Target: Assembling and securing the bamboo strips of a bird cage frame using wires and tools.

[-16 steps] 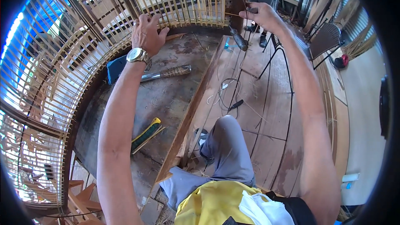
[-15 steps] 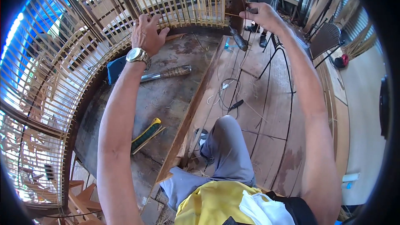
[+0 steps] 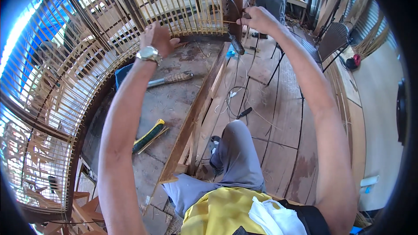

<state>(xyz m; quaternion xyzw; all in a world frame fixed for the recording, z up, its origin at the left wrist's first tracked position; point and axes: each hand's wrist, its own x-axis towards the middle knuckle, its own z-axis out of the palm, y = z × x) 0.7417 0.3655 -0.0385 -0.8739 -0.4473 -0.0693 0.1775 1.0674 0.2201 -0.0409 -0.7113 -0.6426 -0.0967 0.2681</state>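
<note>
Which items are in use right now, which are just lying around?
In use:
left hand on the curved cage of thin bamboo slats
right hand gripping a dark-handled tool at the dark wooden post

Lying about:
woven-grip knife
yellow-green handled tool
blue cloth
black folding chair

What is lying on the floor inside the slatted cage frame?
On the cage floor lie a rough-handled tool, a yellow-and-green tool and something blue, partly hidden behind the left forearm.
</note>
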